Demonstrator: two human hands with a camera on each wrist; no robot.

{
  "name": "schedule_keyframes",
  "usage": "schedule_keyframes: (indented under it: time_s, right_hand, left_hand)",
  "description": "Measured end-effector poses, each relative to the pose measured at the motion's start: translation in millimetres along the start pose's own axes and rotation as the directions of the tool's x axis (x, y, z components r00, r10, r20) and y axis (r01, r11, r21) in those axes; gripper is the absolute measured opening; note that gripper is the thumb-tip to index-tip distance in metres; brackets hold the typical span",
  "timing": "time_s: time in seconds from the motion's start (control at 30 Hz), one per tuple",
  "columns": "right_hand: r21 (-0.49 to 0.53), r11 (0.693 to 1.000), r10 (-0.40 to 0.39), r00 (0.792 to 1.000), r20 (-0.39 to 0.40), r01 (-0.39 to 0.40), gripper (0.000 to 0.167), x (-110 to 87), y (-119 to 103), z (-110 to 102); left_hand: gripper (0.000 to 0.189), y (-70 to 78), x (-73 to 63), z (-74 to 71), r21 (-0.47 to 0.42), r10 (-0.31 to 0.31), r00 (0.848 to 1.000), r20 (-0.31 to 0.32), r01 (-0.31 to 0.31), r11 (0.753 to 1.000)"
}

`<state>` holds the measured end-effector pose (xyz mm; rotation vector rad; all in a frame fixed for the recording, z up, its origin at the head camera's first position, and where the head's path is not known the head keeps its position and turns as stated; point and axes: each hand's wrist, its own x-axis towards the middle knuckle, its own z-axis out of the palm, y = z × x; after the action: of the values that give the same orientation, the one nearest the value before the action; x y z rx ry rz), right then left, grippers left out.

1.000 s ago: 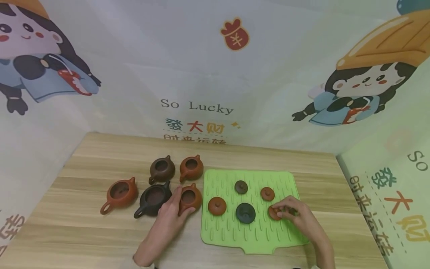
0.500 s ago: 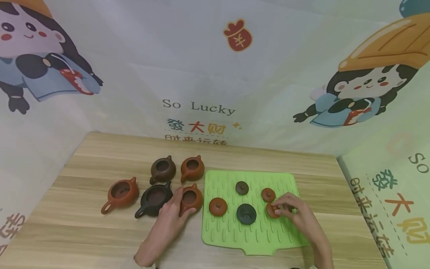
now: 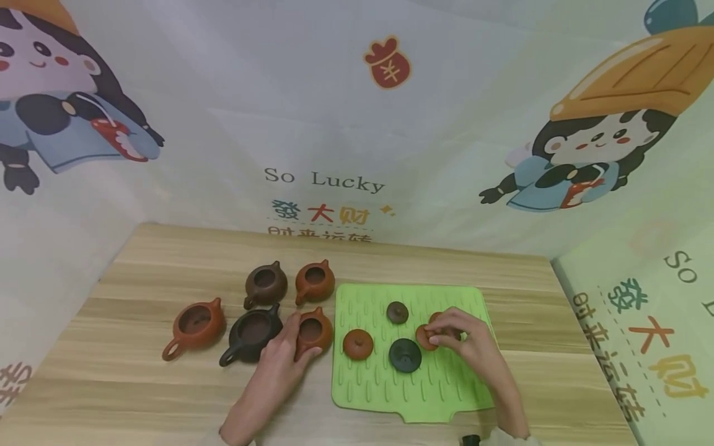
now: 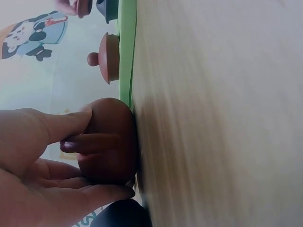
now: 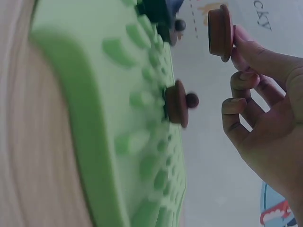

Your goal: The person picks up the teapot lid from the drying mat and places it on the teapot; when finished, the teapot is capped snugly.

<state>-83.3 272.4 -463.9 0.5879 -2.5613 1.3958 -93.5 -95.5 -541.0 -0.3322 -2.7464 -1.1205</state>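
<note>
My left hand (image 3: 279,359) holds a small reddish-brown teapot (image 3: 326,336) around its sides, on the table beside the mat. In the left wrist view its thumb and fingers lie either side of the teapot (image 4: 113,165). My right hand (image 3: 471,344) pinches a reddish teapot lid (image 3: 424,338) by its knob; the right wrist view shows this lid (image 5: 221,34) raised above the green mat (image 3: 368,387). Below it another reddish lid (image 5: 176,105) rests on the mat, partly hidden by the right hand in the head view. The held teapot has an uncovered mouth.
Left of the mat stand more lidless teapots: a dark brown one (image 3: 274,291), an orange one (image 3: 325,286), a black one (image 3: 240,347) and a larger orange one (image 3: 212,331). A dark brown lid (image 3: 397,312), a red lid (image 3: 358,344) and a black lid (image 3: 405,356) lie on the mat.
My right hand has lifted the reddish lid from the mat's right side and carried it left toward the black lid. The left hand keeps its hold on the teapot.
</note>
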Motion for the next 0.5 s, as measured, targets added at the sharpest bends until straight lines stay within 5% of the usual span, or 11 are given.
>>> schedule_keyframes:
  time_s: [0.5]
  right_hand:
    - [-0.003,1.000,0.008,1.000,0.018,-0.008,0.019,17.9,-12.6,16.9]
  left_hand:
    - [0.078,2.0,0.1,0.2,0.001,0.014,1.000,-0.007,-0.014,1.000]
